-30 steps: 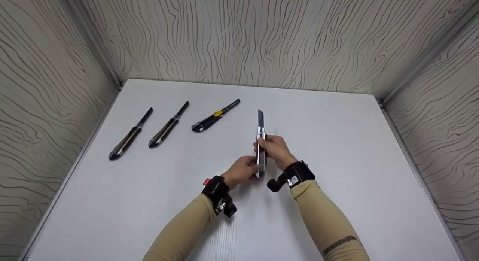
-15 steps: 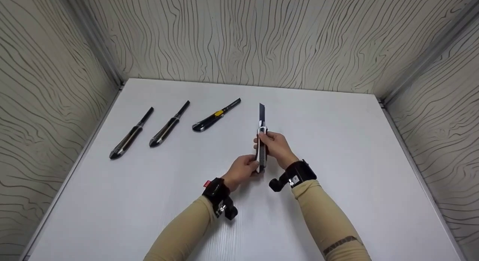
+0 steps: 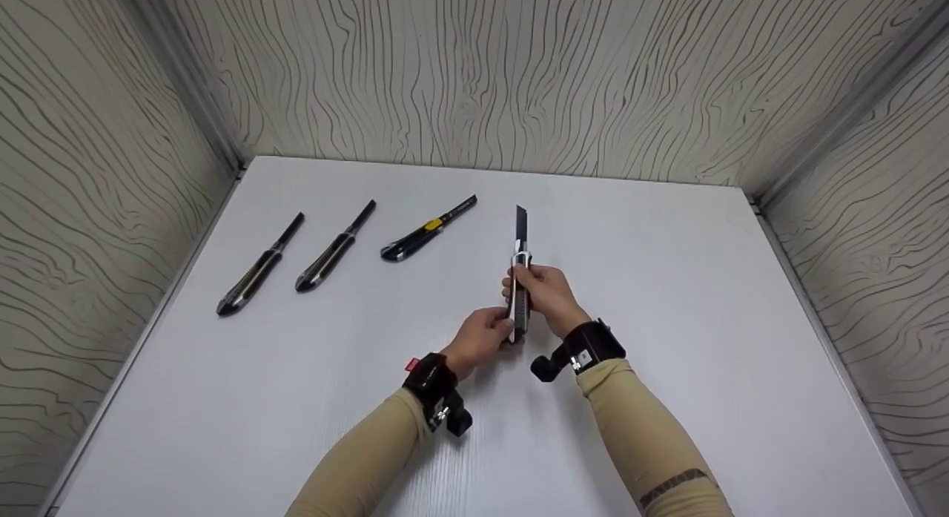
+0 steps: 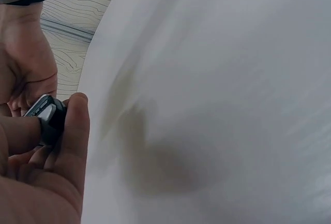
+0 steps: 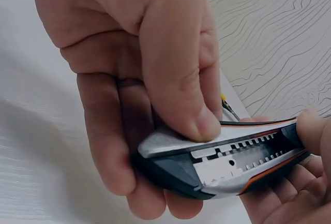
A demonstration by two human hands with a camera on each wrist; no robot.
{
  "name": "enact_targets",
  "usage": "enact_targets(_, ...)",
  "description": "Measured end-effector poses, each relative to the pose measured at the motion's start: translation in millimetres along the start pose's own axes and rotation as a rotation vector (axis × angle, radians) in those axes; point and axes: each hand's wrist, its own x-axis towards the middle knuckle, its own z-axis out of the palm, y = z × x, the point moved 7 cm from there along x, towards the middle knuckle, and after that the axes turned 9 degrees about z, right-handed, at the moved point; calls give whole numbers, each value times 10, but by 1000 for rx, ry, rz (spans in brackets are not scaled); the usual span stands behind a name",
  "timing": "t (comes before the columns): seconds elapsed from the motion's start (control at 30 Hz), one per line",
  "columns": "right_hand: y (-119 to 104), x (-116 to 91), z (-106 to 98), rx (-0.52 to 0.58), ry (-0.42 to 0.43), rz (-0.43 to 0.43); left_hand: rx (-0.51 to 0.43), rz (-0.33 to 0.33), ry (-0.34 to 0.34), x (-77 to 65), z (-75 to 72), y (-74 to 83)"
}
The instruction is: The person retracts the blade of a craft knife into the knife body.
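In the head view, both hands hold a utility knife (image 3: 520,309) upright in the picture, its dark blade (image 3: 521,224) extended away from the person. My right hand (image 3: 547,291) grips the middle of the handle, thumb on top. The right wrist view shows that thumb (image 5: 311,131) at the dark slider in the toothed metal channel. My left hand (image 3: 478,339) pinches the butt end; its thumb (image 5: 176,74) presses on the silver casing beside the black end cap (image 5: 173,172). In the left wrist view, only the knife's butt (image 4: 49,118) shows between the fingers.
On the white table (image 3: 667,280), a utility knife with a yellow slider (image 3: 432,225) lies left of the hands. Two dark-handled utility knives (image 3: 326,262) lie further left, all slanted with blades out. Wood-patterned walls (image 3: 474,72) enclose the back and sides.
Over the first half second, both hands tip or shift the held knife slightly forward, so its blade tip reaches nearer the back wall. Since then it has barely moved. The other knives stay put.
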Motion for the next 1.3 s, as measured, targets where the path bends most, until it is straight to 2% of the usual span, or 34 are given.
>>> enact_targets(0.1,-7,-4,6,0,-3,-11,-1,-15,2,1,-6,-5)
enact_targets(0.33,-11,-5,22,-33,-10,-30,4,0,9,-21,-13,53)
enact_targets(0.43,-12,-12,22,-24,-12,-26,10,-9,3,-3,-16,6)
enact_targets(0.7,-17,-10,42,1,-23,-18,-18,-1,-3,-14,-13,28)
enact_targets(1.3,-29,-8,51,12,-37,-32,-13,0,-3,2,-31,29)
